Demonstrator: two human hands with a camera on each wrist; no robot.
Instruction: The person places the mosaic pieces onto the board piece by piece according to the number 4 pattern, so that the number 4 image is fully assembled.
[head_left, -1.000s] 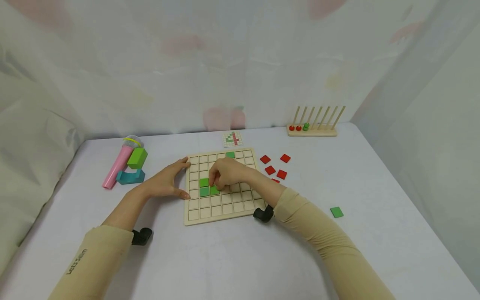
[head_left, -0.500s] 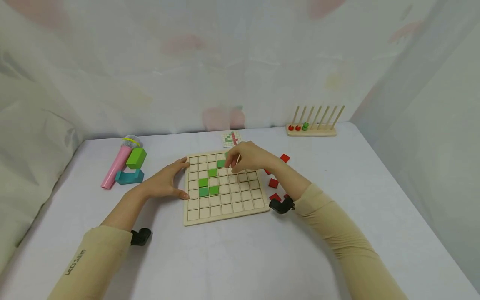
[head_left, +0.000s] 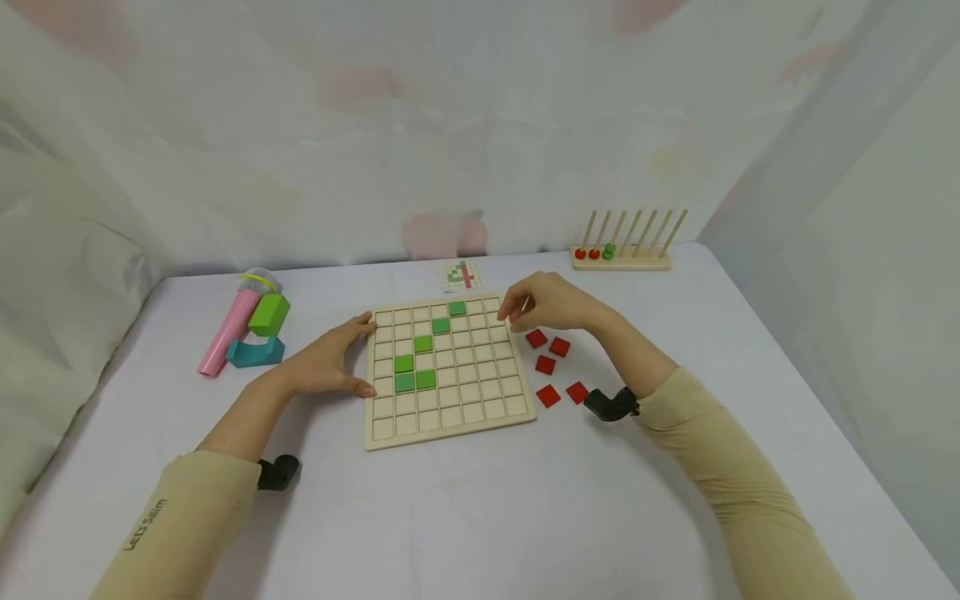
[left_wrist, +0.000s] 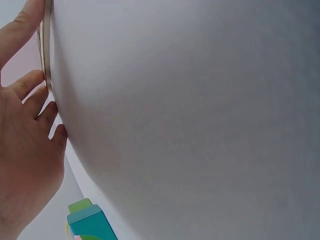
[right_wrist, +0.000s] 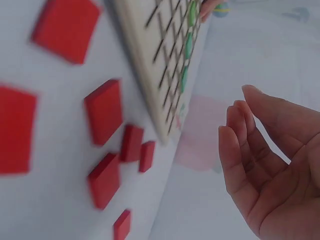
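Note:
A wooden grid board lies on the table, with several green tiles in its squares, most along a diagonal. My left hand rests at the board's left edge, thumb and fingers spread apart; in the left wrist view its fingertips meet that edge. Over the board's top right corner hovers my right hand, fingers loosely bent. The right wrist view shows nothing between its fingertips. Red tiles lie scattered just below this hand, right of the board.
Behind the board sits a small pattern card. A peg stand with red and green beads is at the back right. Far left lie a pink toy microphone, a green block and a teal arch block.
My right hand has risen from the lower green tiles, passed the upper ones and moved right to the board's corner, uncovering the diagonal. My left hand stays at the edge.

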